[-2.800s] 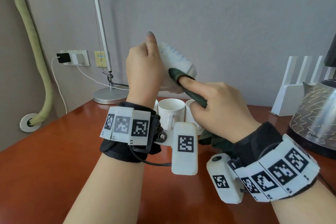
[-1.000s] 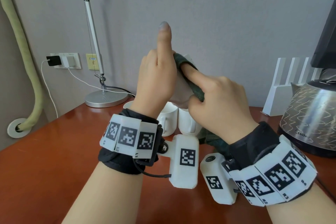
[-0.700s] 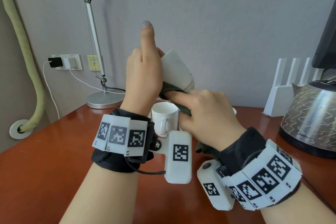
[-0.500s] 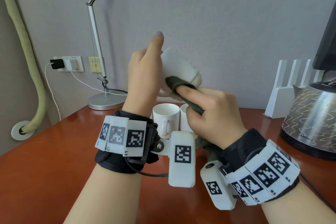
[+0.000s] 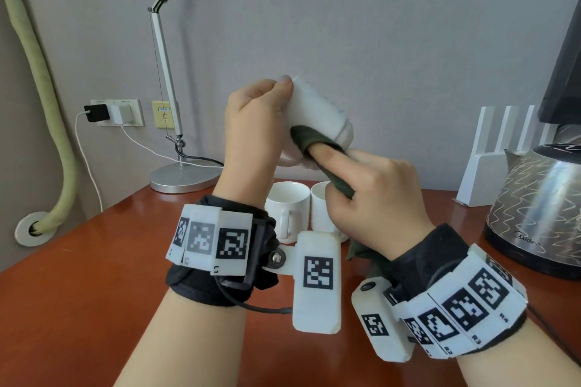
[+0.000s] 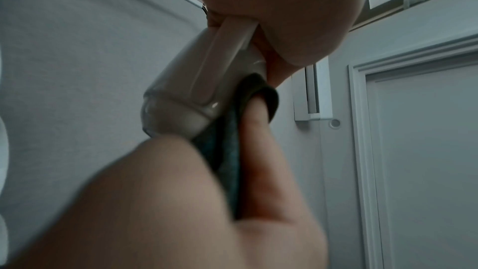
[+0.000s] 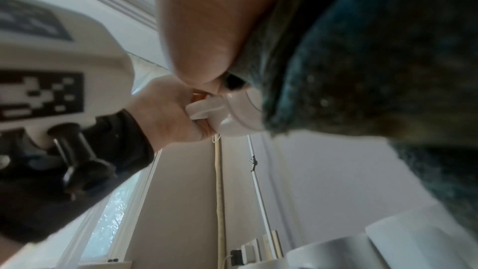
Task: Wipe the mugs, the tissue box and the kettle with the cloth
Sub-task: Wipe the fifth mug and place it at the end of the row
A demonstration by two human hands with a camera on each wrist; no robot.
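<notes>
Cloth (image 5: 306, 138) on held mug (image 5: 317, 110) (rim, seemingly) — wiping.

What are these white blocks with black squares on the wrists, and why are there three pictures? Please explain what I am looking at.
No machine here: a person works with bare hands. The blocks are wrist cameras with printed marker tags. The large picture comes from a camera on the head; the other two look along each hand from the wrists. The left hand holds a white mug up by its handle. The right hand presses a dark green cloth against the mug with a finger. On the red-brown table stand two more mugs, a steel kettle at the right and a lamp base at the back left.
</notes>
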